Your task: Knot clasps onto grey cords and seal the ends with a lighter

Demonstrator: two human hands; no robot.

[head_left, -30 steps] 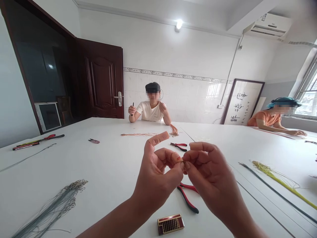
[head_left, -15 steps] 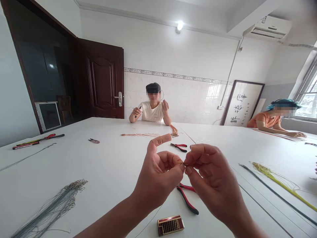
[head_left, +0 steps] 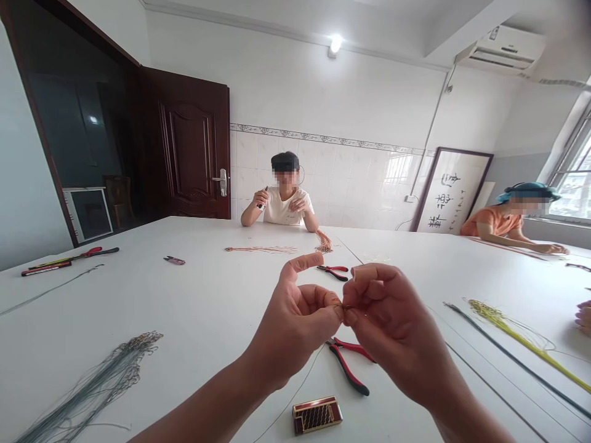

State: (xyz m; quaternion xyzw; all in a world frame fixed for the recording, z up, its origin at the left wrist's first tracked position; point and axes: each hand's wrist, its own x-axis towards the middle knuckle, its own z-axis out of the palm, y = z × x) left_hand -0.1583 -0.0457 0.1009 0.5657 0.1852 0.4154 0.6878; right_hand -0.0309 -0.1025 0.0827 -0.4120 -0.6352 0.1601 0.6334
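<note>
My left hand [head_left: 293, 320] and my right hand [head_left: 397, 332] meet above the white table [head_left: 203, 307], thumb and index fingertips pinched together. Between the fingertips is a tiny brownish piece [head_left: 344, 307], mostly hidden; a thin cord [head_left: 302, 384] runs below my left hand down to the table. Both hands seem closed on this small piece. Under them lie red-and-black pliers [head_left: 348, 369], partly covered by my right hand. Nearer the front edge sits a gold and dark red patterned box [head_left: 317, 415].
Grey-green cords [head_left: 96, 387] lie front left; yellow-green cords [head_left: 517, 332] and a dark cord [head_left: 503, 357] right. Small pliers [head_left: 333, 271], snips [head_left: 174, 260], and tools [head_left: 69, 261] lie farther back. One person [head_left: 289, 203] sits opposite, another [head_left: 503, 221] far right.
My hands stay pinched together with only slight finger shifts. The person opposite has lowered a raised hand toward the chest. At the right edge, part of another hand has come into view.
</note>
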